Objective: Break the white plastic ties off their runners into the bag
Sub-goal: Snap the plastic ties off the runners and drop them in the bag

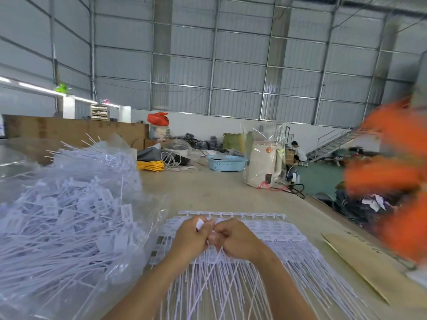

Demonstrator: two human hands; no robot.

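Observation:
A stack of white plastic ties still on their runners [272,229] lies flat on the table in front of me, the thin tails pointing toward me. My left hand [189,236] and my right hand [233,239] meet over the middle of the stack, both closed on ties; a white tag end sticks up from my left fingers. At the left stands a big clear plastic bag [69,218], heaped with loose white ties.
A brown cardboard sheet [360,264] lies at the right table edge. A blurred person in orange [392,176] is close on the right. Farther back on the table are a blue basket [227,162], a yellow cord coil [150,166] and a white appliance [263,167].

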